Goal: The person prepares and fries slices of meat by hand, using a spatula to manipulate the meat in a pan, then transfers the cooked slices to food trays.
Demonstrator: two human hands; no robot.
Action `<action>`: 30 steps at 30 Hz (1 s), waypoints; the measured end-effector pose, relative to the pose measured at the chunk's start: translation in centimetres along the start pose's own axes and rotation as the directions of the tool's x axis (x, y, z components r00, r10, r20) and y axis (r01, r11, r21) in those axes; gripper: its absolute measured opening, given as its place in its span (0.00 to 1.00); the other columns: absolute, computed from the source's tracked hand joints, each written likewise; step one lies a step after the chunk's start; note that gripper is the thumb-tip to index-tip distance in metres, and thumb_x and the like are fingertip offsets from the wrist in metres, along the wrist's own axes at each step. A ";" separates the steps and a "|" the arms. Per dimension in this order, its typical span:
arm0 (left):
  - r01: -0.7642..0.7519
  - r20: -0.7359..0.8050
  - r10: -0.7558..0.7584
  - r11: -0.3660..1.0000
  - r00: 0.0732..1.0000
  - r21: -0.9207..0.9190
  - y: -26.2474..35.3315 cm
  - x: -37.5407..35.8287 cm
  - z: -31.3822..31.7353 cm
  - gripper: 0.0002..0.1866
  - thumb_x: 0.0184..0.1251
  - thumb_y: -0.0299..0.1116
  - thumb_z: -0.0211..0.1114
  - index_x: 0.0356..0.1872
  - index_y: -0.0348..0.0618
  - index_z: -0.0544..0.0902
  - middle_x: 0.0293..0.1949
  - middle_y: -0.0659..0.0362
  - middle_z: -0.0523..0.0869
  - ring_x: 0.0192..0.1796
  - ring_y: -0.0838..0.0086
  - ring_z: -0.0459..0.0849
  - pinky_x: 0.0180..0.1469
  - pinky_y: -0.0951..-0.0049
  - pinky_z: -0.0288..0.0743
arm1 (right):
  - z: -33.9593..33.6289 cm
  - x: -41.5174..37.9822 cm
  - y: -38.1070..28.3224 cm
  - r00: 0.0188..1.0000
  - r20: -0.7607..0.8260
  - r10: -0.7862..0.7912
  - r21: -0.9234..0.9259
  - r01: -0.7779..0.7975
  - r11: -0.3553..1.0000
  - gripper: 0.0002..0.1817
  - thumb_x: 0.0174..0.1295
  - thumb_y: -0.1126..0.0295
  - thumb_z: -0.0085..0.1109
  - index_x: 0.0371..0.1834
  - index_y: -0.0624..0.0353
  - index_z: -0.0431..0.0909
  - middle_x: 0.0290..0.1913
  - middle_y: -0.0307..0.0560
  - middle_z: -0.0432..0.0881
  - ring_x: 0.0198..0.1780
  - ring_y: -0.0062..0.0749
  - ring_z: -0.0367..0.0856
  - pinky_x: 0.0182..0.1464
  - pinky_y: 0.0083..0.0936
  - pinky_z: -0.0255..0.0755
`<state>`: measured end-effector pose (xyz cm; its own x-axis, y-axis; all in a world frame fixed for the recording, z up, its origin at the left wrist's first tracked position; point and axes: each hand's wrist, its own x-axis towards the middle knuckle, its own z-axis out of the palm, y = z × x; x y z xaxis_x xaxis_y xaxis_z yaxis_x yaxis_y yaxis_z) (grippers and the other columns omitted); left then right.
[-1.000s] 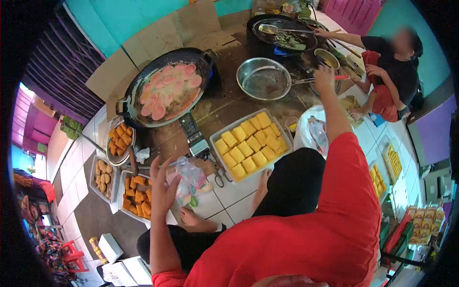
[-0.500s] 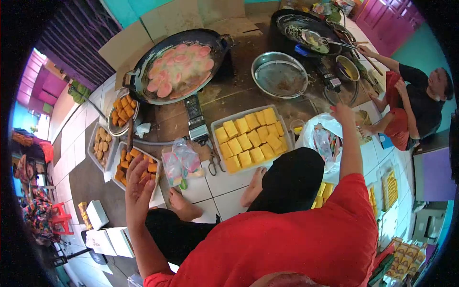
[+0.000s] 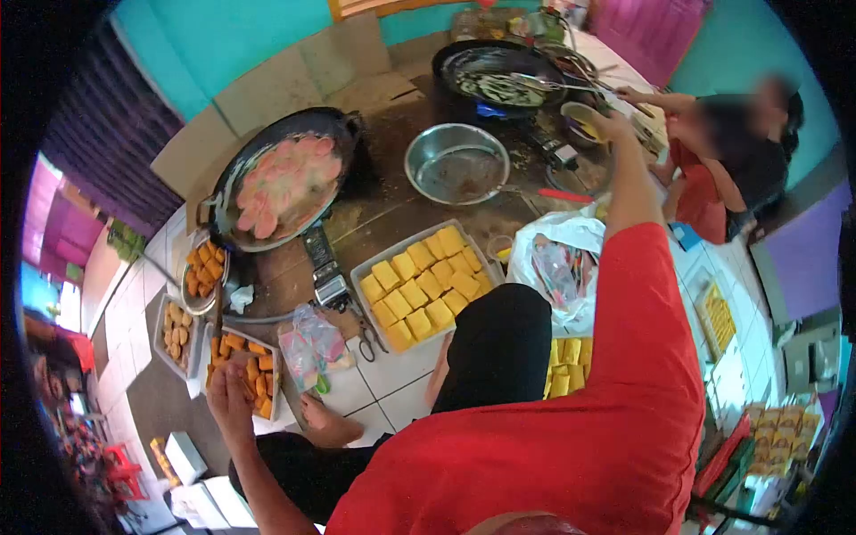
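Note:
My right arm stretches forward, and my right hand [image 3: 612,127] is at the edge of a small bowl of yellow liquid [image 3: 584,123], fingers reaching out and slightly blurred. I see nothing held in it. Behind it lies a red handle [image 3: 565,195] beside the round metal basin [image 3: 457,164]. My left hand [image 3: 230,403] is raised in front of a tray of orange-brown fried pieces [image 3: 258,364], fingers loosely bent and empty. Pink round slices fry in the left wok [image 3: 341,125]. A tub of yellow blocks [image 3: 419,283] sits before my feet.
A co-worker [image 3: 727,147] holds a long-handled skimmer [image 3: 535,82] over the second wok [image 3: 444,67]. Around me are a white plastic bag [image 3: 544,234], scissors [image 3: 366,346], bagged pink goods [image 3: 312,343], a burner valve [image 3: 326,276] and brown round pieces [image 3: 176,330].
My right hand has moved forward from beside the red handle to the small bowl. My left hand has dropped lower. The view has turned, shifting the scene left and down.

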<state>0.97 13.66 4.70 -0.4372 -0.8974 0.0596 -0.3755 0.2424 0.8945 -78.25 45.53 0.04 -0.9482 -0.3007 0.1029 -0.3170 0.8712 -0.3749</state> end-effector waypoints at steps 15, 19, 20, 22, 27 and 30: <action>-0.591 0.478 0.348 0.517 0.806 0.619 2.8 -0.6 1.3 0.31 0.57 0.56 0.66 0.60 0.54 0.76 0.67 0.53 0.66 0.73 0.54 0.58 0.71 0.39 0.40 | 6.2 -18.8 -29.3 0.749 -0.149 -0.646 0.351 0.651 0.673 0.28 0.71 0.48 0.39 0.36 0.58 0.84 0.42 0.53 0.85 0.44 0.47 0.82 0.49 0.36 0.70; -0.603 0.451 0.404 0.596 0.796 0.530 2.3 0.5 2.5 0.31 0.57 0.56 0.66 0.60 0.55 0.76 0.66 0.56 0.68 0.73 0.54 0.58 0.70 0.35 0.40 | 12.8 -27.2 -36.6 0.601 -0.045 -0.798 0.443 0.728 0.524 0.22 0.68 0.53 0.47 0.39 0.61 0.82 0.41 0.55 0.84 0.47 0.47 0.81 0.51 0.36 0.71; -0.571 0.397 0.414 0.654 0.819 0.496 1.3 0.5 2.9 0.30 0.57 0.55 0.66 0.59 0.56 0.77 0.65 0.57 0.69 0.73 0.55 0.59 0.70 0.35 0.40 | 14.1 -30.1 -38.2 0.577 0.011 -0.817 0.496 0.706 0.505 0.20 0.68 0.55 0.49 0.40 0.61 0.82 0.40 0.55 0.84 0.47 0.47 0.81 0.50 0.36 0.72; -0.513 0.286 0.428 0.752 0.857 0.413 -0.9 1.0 3.7 0.27 0.58 0.53 0.67 0.57 0.57 0.78 0.64 0.59 0.72 0.72 0.56 0.61 0.70 0.35 0.41 | 17.2 -35.4 -40.6 0.524 0.118 -0.843 0.587 0.648 0.485 0.16 0.66 0.58 0.54 0.41 0.61 0.82 0.40 0.56 0.84 0.46 0.46 0.82 0.48 0.34 0.73; -0.584 0.231 0.536 0.756 0.812 0.296 -0.5 0.1 2.3 0.21 0.58 0.46 0.67 0.53 0.56 0.79 0.59 0.60 0.75 0.68 0.59 0.67 0.69 0.37 0.45 | 24.7 -45.7 -47.6 0.409 0.353 -0.841 0.856 0.221 0.467 0.22 0.68 0.54 0.54 0.46 0.65 0.80 0.42 0.50 0.84 0.44 0.37 0.83 0.48 0.31 0.74; -0.596 0.133 0.581 0.782 0.803 0.182 -0.3 -0.7 1.0 0.20 0.59 0.44 0.67 0.52 0.54 0.79 0.58 0.59 0.76 0.66 0.60 0.69 0.68 0.40 0.48 | 28.6 -49.7 -52.2 0.281 0.573 -0.770 0.802 -0.385 0.457 0.29 0.68 0.49 0.53 0.54 0.69 0.74 0.48 0.53 0.82 0.47 0.38 0.82 0.52 0.33 0.75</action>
<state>0.62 14.60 3.98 -0.6779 -0.5310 0.5085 -0.1817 0.7912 0.5840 -13.96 3.93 -11.88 -0.0093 -0.9775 -0.2105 0.2388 0.2023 -0.9498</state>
